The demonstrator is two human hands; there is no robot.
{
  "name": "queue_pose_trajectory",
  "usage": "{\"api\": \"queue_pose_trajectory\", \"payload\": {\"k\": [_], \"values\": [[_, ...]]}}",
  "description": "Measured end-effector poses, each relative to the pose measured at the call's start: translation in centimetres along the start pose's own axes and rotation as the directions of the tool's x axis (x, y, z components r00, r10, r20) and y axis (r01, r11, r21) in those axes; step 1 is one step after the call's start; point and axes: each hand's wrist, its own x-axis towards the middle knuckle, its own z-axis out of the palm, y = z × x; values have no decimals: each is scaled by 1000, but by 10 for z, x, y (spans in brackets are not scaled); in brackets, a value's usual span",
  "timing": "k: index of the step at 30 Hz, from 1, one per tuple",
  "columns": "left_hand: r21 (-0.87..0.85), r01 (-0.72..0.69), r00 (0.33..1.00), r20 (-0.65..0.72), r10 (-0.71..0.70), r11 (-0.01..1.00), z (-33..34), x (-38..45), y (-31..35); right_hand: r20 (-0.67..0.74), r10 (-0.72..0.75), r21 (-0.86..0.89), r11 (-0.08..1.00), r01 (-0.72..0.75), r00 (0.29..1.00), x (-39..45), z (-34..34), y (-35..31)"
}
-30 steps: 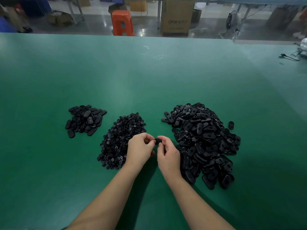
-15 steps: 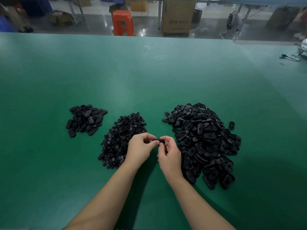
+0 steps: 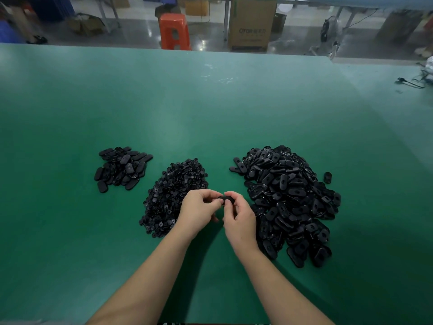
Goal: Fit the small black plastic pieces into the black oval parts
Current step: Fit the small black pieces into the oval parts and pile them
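Head view: your two forearms come up from the near edge and meet above the green table (image 3: 210, 109). Your left hand (image 3: 195, 211) and right hand (image 3: 239, 219) are fingertip to fingertip, both pinching one black oval part (image 3: 226, 199) between them, just off the table surface. A second ago only a small dark bit showed between your fingertips; now more of the oval is exposed and lies flatter across the gap, with your right fingers curled over its top edge. Whether a small piece sits inside it, you cannot tell from here. Both hands have barely moved across the table since then.

Just left of your left hand, partly under it, lies the heap of small pieces (image 3: 173, 195). Just right of your right hand is the big pile of oval parts (image 3: 295, 202), with one stray oval (image 3: 327, 177) beyond its far right side. Further left, past the small pieces, sits a smaller pile of ovals (image 3: 121, 168). None of the piles has shifted.

Beyond the table's far edge stand an orange stool (image 3: 174, 31) and a cardboard box (image 3: 251, 23) on the floor.
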Motion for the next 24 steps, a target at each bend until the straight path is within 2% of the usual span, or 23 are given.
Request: {"api": "queue_pose_trajectory", "payload": {"k": [17, 24], "values": [[107, 3, 998, -61, 4, 994, 11, -3, 2, 1, -6, 3, 1000, 6, 1000, 0, -1, 3], [111, -35, 999, -33, 39, 993, 8, -3, 2, -6, 3, 10, 1000, -3, 1000, 1, -1, 2]]}}
